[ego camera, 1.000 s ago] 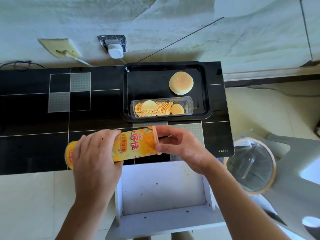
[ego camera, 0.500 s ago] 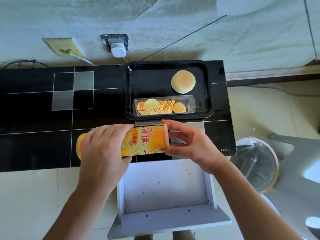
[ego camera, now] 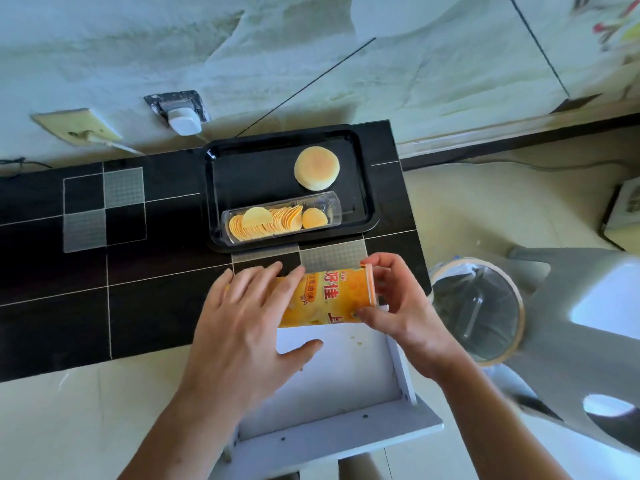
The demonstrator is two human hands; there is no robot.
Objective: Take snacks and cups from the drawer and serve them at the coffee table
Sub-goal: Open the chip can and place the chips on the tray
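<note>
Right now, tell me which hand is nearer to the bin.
Right. The right hand grips the chip can's open end, just beside the bin. The left hand lies on the can's far end, farther away.

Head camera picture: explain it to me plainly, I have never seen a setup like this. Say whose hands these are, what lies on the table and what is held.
There is no machine here. A person wears a camera on the head, looking down at their own two hands. The left hand lies over a yellow chip can, which is on its side; the right hand pinches its open end. Below them is an open white drawer. On the black table sits a black tray holding a round bun and a clear tub of chips. A bin stands to the right.
</note>
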